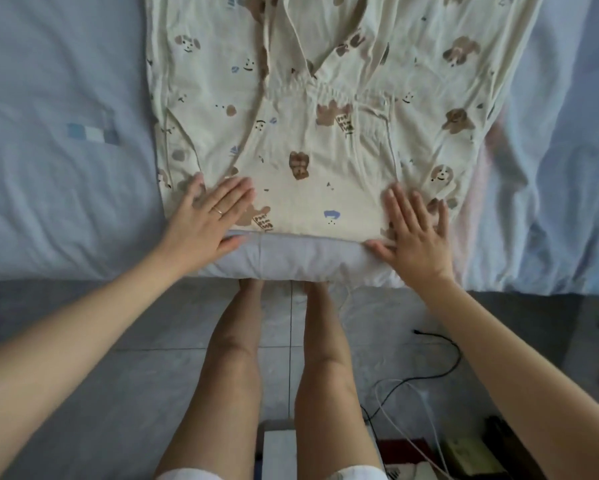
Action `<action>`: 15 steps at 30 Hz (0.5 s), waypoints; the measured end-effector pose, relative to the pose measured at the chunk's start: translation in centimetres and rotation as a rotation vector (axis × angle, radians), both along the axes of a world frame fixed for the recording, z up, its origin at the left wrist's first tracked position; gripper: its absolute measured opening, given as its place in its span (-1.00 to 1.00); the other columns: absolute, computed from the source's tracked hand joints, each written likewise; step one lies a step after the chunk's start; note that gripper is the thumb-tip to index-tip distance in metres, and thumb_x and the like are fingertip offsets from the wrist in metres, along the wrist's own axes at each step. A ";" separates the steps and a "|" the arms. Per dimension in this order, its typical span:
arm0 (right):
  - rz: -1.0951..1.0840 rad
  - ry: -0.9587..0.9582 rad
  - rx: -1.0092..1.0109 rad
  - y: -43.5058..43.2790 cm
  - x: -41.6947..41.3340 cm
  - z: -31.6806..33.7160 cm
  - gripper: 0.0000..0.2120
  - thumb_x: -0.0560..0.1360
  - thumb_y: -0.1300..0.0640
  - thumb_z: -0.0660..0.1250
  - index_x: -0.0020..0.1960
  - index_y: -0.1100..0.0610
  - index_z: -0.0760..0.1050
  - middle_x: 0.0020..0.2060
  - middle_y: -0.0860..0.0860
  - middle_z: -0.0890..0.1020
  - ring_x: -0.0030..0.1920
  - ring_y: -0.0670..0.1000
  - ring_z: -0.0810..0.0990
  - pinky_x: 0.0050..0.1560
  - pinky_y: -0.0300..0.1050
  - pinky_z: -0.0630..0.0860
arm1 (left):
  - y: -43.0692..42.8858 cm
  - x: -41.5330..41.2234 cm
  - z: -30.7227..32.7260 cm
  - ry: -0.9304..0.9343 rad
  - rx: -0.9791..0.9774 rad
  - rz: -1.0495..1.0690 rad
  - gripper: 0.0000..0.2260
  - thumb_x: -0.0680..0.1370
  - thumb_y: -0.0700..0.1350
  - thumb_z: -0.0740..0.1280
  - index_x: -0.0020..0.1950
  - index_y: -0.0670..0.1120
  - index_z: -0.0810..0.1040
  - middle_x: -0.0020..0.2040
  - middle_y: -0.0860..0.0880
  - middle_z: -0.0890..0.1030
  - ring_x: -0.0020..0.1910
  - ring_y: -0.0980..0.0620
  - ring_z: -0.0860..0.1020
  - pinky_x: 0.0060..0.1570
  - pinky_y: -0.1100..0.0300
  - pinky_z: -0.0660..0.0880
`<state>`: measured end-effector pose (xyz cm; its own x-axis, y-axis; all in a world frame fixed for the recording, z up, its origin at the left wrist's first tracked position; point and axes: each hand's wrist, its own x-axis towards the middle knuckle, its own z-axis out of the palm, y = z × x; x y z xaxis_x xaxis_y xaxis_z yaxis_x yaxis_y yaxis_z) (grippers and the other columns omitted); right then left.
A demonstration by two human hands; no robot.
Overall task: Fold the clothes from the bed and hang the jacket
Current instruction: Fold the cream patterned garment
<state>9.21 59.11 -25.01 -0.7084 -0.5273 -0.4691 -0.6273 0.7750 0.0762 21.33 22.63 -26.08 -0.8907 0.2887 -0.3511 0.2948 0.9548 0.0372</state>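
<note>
Straight, spread fingers of the left hand, one wearing a thin ring, lie flat at 9 o'clock on the cream fabric garment printed with brown bears. The right hand presses palm down at 3 o'clock, fingers likewise extended. Neither hand grips anything. The garment, possibly pyjamas, spreads toward 12 o'clock over the pale blue bed cover. Grey floor tiles fill 6 o'clock.
</note>
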 end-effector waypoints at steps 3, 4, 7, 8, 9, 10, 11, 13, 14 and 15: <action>0.062 0.049 -0.037 1.1 0.1 0.5 -0.25 0.53 -0.22 0.10 0.56 0.09 -0.09 0.54 0.02 0.11 0.52 0.08 0.07 0.49 0.11 -0.24 | -0.4 0.3 0.6 0.002 -0.016 -0.048 -0.38 0.56 0.05 0.01 0.57 -0.13 -0.06 0.58 -0.06 -0.05 0.55 0.01 -0.09 0.45 -0.21 -0.09; 0.109 0.070 -0.059 1.0 0.1 0.9 -0.25 0.53 -0.08 0.18 0.56 0.08 -0.13 0.54 0.05 0.11 0.51 0.11 0.07 0.49 0.13 -0.22 | -0.6 0.1 0.8 -0.005 -0.025 -0.059 -0.36 0.54 -0.04 0.06 0.57 -0.11 -0.13 0.57 -0.05 -0.13 0.54 0.02 -0.19 0.45 -0.20 -0.13; 0.258 0.073 -0.042 1.1 -0.2 1.9 -0.10 0.38 0.31 0.24 0.56 -0.05 -0.14 0.54 0.01 0.07 0.49 0.18 0.09 0.45 0.25 -0.01 | -2.2 -0.2 1.1 -0.014 -0.015 -0.066 -0.27 0.47 -0.30 0.11 0.54 -0.05 -0.21 0.55 0.03 -0.25 0.47 0.11 -0.39 0.43 -0.09 -0.23; 0.250 0.045 -0.009 0.9 -0.4 2.6 -0.12 0.37 0.34 0.22 0.56 -0.08 -0.07 0.54 0.01 0.10 0.48 0.20 0.16 0.41 0.28 0.10 | -2.6 -0.2 1.3 -0.007 0.015 -0.056 -0.30 0.48 -0.34 0.07 0.55 -0.03 -0.15 0.57 0.04 -0.18 0.47 0.14 -0.38 0.43 -0.05 -0.22; 0.223 0.033 -0.001 0.9 -0.5 3.0 -0.17 0.37 0.35 0.20 0.55 -0.09 0.02 0.52 0.01 0.17 0.44 0.22 0.25 0.32 0.30 0.23 | -2.9 -0.3 1.3 0.013 0.071 -0.031 -0.35 0.49 -0.37 0.03 0.55 -0.03 -0.05 0.57 0.04 -0.04 0.49 0.16 -0.30 0.45 -0.02 -0.15; 0.202 0.027 -0.015 0.7 -0.6 3.4 -0.25 0.39 0.34 0.17 0.53 -0.05 0.14 0.49 0.03 0.27 0.37 0.24 0.36 0.19 0.28 0.36 | -3.0 -0.5 1.7 0.038 0.147 -0.013 -0.39 0.49 -0.40 0.03 0.53 -0.05 0.11 0.54 0.01 0.15 0.52 0.13 -0.11 0.44 -0.02 0.03; 0.195 0.027 -0.036 0.3 -0.7 3.7 -0.36 0.40 0.33 0.16 0.47 0.02 0.30 0.42 0.06 0.39 0.26 0.25 0.48 0.03 0.22 0.47 | -2.9 -0.8 2.3 0.066 0.225 -0.001 -0.42 0.47 -0.45 0.12 0.47 -0.09 0.29 0.46 -0.04 0.34 0.50 0.01 0.17 0.34 -0.05 0.27; 0.139 0.044 -0.076 -0.6 -1.0 5.1 -0.52 0.33 0.40 0.27 0.22 0.15 0.56 0.21 0.10 0.59 -0.03 0.23 0.62 -0.23 0.09 0.55 | -2.5 -1.9 4.2 0.094 0.318 0.025 -0.45 0.32 -0.53 0.36 0.24 -0.14 0.57 0.23 -0.10 0.58 0.11 -0.15 0.61 -0.05 -0.03 0.55; 0.093 0.029 -0.104 -1.1 -1.4 6.0 -0.55 0.24 0.45 0.37 0.08 0.16 0.62 0.10 0.10 0.64 -0.15 0.21 0.63 -0.30 0.06 0.57 | -2.5 -2.6 5.4 0.059 0.354 0.050 -0.45 0.25 -0.55 0.41 0.15 -0.13 0.64 0.15 -0.09 0.63 -0.04 -0.14 0.66 -0.21 0.02 0.57; 0.047 0.010 -0.113 -1.7 -2.4 7.6 -0.58 0.19 0.47 0.42 -0.01 0.16 0.64 0.04 0.10 0.66 -0.18 0.21 0.62 -0.32 0.04 0.57 | -2.8 -3.7 7.5 0.018 0.369 0.058 -0.46 0.22 -0.56 0.41 0.09 -0.11 0.67 0.10 -0.06 0.66 -0.10 -0.12 0.67 -0.31 0.10 0.55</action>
<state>6.85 57.39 -17.39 -0.6859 -0.6090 -0.3983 -0.6628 0.7488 -0.0034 17.65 19.83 -18.60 -0.9144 0.3417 -0.2173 0.2441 0.8933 0.3774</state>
